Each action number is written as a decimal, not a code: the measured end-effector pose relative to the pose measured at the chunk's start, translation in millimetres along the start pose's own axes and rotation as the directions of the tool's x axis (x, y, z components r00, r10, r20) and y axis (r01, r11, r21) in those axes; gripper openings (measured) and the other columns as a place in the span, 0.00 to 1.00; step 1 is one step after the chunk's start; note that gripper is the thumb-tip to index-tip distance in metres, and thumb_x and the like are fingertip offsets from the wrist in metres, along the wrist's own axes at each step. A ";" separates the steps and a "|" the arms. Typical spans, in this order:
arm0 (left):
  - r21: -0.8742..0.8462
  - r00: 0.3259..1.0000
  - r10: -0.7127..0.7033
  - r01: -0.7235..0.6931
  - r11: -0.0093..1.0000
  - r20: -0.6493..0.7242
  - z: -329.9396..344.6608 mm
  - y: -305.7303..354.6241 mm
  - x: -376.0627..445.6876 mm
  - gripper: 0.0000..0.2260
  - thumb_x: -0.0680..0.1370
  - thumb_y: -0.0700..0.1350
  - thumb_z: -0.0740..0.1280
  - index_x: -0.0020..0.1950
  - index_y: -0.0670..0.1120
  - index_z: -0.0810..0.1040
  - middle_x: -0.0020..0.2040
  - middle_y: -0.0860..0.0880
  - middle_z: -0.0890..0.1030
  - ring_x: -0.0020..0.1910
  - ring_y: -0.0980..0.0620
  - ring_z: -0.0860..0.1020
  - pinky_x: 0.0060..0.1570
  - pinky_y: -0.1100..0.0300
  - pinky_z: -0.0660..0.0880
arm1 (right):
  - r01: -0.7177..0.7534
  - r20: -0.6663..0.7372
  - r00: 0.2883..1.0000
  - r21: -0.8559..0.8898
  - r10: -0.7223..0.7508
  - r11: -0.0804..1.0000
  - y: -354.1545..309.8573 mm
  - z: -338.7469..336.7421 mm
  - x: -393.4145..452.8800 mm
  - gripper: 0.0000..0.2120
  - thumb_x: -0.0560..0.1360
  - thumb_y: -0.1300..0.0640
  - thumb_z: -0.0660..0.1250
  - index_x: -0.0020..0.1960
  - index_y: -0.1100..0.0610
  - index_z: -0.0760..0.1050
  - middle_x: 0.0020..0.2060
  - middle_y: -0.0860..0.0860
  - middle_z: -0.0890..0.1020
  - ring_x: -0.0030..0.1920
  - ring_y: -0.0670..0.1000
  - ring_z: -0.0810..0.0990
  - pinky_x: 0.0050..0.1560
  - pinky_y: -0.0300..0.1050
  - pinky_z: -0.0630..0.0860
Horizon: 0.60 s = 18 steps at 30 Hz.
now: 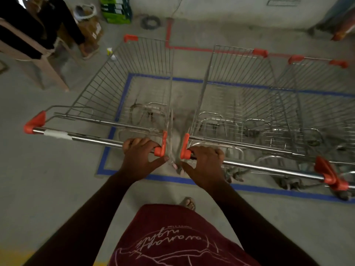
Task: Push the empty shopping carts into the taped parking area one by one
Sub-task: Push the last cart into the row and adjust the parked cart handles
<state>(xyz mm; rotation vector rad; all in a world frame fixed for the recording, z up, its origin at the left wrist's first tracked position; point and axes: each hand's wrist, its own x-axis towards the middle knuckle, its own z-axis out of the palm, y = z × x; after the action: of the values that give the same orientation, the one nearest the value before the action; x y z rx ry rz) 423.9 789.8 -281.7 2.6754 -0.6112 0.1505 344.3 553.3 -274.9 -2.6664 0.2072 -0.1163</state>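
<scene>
Three empty wire shopping carts with orange corner caps stand side by side over a blue taped rectangle [123, 93] on the concrete floor. My left hand [141, 157] grips the right end of the left cart's [119, 77] chrome handle bar [88, 138]. My right hand [204, 162] grips the left end of the middle cart's [240, 77] handle bar [269, 168]. The third cart [317, 77] sits at the far right, partly cut off by the frame edge. The left cart's left side hangs outside the tape's left line.
A red tape line [192, 48] runs on the floor beyond the carts. A person sits on a wooden stool [38, 60] at the upper left, near cardboard boxes [90, 29] and a green crate [117, 10]. My foot [189, 203] is on the floor below the tape.
</scene>
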 end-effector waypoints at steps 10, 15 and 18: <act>-0.125 0.981 0.103 -0.083 0.989 0.163 -5.0 13.4 14.4 0.30 0.70 0.82 0.54 0.54 0.60 0.77 0.52 0.65 0.72 0.57 0.57 0.72 0.61 0.54 0.56 | -0.067 -0.093 0.994 -0.017 0.066 0.998 -4.5 11.7 -1.1 0.11 0.68 0.47 0.74 0.51 0.46 0.81 0.43 0.43 0.84 0.47 0.52 0.83 0.59 0.54 0.64; -0.073 0.987 0.124 -0.117 0.991 0.106 1.6 10.6 11.4 0.21 0.73 0.74 0.61 0.51 0.59 0.77 0.50 0.60 0.77 0.55 0.51 0.76 0.60 0.49 0.62 | -0.108 -0.076 0.991 -0.008 0.107 0.994 -9.6 7.4 -0.7 0.11 0.68 0.50 0.74 0.50 0.45 0.82 0.43 0.42 0.84 0.47 0.51 0.83 0.58 0.55 0.67; -0.022 0.989 0.109 -0.107 0.994 0.101 5.4 16.6 11.4 0.22 0.73 0.74 0.60 0.49 0.58 0.77 0.49 0.59 0.77 0.53 0.51 0.77 0.59 0.48 0.62 | -0.107 -0.079 0.991 -0.017 0.105 0.994 -10.2 4.4 -0.2 0.10 0.69 0.50 0.75 0.51 0.45 0.82 0.44 0.42 0.85 0.47 0.50 0.83 0.58 0.52 0.64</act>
<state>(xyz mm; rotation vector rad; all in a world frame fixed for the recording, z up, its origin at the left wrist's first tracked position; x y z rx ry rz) 427.0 769.5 -278.7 2.6478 -0.7868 0.0381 345.9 564.2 -274.2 -2.6674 0.3762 -0.1855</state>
